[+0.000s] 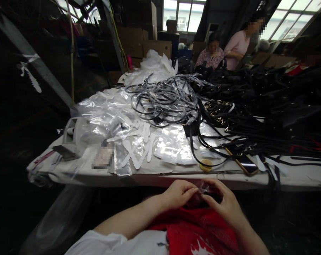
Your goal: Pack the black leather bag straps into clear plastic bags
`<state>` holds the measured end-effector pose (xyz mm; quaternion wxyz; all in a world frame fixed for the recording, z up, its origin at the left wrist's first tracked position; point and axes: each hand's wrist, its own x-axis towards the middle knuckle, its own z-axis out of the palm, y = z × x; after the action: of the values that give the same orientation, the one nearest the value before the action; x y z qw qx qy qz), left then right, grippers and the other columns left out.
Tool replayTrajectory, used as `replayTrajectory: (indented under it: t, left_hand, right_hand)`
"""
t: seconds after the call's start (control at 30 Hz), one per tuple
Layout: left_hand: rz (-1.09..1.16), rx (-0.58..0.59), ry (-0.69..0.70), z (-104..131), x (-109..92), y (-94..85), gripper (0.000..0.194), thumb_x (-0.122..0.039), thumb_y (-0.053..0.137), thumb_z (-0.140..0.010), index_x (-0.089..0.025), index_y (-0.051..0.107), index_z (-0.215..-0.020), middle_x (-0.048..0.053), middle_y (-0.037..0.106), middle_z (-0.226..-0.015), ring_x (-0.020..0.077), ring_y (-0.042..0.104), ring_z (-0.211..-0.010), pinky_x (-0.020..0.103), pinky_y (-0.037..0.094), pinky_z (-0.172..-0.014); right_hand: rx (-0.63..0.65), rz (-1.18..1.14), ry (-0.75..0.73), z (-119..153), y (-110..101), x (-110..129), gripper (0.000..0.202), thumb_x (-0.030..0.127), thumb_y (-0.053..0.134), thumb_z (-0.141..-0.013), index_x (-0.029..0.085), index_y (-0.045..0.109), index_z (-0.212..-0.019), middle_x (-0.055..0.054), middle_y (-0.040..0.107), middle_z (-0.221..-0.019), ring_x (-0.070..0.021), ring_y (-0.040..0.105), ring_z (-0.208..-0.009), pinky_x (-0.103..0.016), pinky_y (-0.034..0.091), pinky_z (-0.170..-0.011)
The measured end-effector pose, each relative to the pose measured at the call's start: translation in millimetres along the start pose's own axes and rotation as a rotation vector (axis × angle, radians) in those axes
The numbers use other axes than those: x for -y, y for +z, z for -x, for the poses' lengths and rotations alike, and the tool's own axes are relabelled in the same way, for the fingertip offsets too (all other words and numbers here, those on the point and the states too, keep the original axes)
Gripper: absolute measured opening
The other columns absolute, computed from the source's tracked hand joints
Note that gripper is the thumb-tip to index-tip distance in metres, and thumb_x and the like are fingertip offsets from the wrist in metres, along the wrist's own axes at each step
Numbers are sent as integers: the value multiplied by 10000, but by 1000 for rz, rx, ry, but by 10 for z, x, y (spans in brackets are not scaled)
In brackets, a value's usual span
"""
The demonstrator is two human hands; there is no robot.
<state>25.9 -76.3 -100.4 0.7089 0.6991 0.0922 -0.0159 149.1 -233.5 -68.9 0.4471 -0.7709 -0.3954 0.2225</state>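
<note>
My left hand (179, 193) and my right hand (226, 202) meet in front of my red apron, just below the table's front edge. Between their fingertips is a small crumpled piece of clear plastic (203, 187), pinched from both sides. Whether anything lies inside the plastic is hidden by my fingers. Nearest to the hands on the table are a yellow round object (205, 165) and a phone (246, 164) in a yellow-edged case. A black strap (193, 150) loops down close behind them.
Plastic-wrapped black straps (165, 101) are heaped mid-table. Clear bags (173, 145) and white serrated plastic strips (136, 159) lie nearer. A tape dispenser (70, 141) stands left. Gold-clasped straps (221, 111) and black bags (282, 92) pile up right. Two people (234, 49) are behind the table.
</note>
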Motion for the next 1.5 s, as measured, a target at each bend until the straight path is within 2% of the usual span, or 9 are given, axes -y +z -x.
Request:
replayTrajectory:
  t: [0.13,0.3,0.53,0.7,0.9,1.03,1.2,1.3,1.5]
  left_hand:
    - [6,-70,0,-23,30,7,524,-558,476,-923,-110,739,-859,87,718,-753,157,630,-638,234,496,-614]
    - [-132,-138,41,-55,74,-19,491,-502,446,-954,-123,746,-867,78,721,-758,151,626,-640,237,489,-646]
    - [-280,1,168,-10,1,-85,524,-469,384,-992,-124,714,-778,57,684,-706,134,592,-635,213,446,-644]
    - [-128,62,102,12,-62,-132,580,-554,385,-978,-103,721,-839,82,695,-743,145,621,-664,225,476,-655]
    - [261,197,-10,9,19,-149,526,-605,687,-782,-111,718,-960,87,712,-856,153,648,-742,268,522,-737]
    - [333,140,-110,3,132,-146,500,-568,803,-654,-101,690,-788,45,670,-690,120,600,-606,225,471,-596]
    - [271,112,-174,52,101,-174,474,-558,787,-651,-95,688,-685,38,661,-627,95,549,-525,216,441,-560]
    - [242,105,-180,97,50,-180,450,-545,765,-661,-100,699,-659,37,662,-617,86,521,-502,212,434,-551]
    - [119,79,-234,99,94,-185,457,-562,727,-703,-111,755,-770,50,680,-651,106,528,-525,205,408,-531]
  right_hand:
    - [-7,8,3,15,-2,-49,400,395,709,-811,209,654,-1161,-93,709,-1016,-238,693,-845,-325,593,-711]
    - [-242,139,-201,44,13,-5,314,334,684,-845,243,644,-1143,-124,658,-1139,-273,658,-956,-369,573,-743]
    - [157,206,-222,-29,-30,110,155,319,605,-922,248,682,-1037,-63,727,-933,-214,681,-818,-309,552,-729]
    - [143,335,-248,-57,-110,114,228,329,588,-933,236,613,-726,-6,652,-655,-169,600,-590,-278,451,-575]
    - [303,233,-290,-70,-138,339,194,230,456,-991,231,600,-859,-33,652,-834,-182,611,-781,-291,472,-711]
    - [412,152,-255,-149,-160,392,204,256,457,-998,241,638,-905,-34,675,-916,-186,636,-877,-288,500,-794]
    - [-1,584,-226,-529,-430,-217,239,208,506,-928,225,658,-1112,-75,706,-1079,-226,659,-1003,-313,536,-864]
    - [-264,920,-197,-783,-638,-665,422,48,497,-787,138,677,-1159,-182,667,-1194,-329,616,-1113,-469,481,-974]
    - [-332,997,-275,-1018,-1029,-799,243,174,511,-843,221,744,-896,-109,753,-960,-286,679,-898,-403,523,-826]
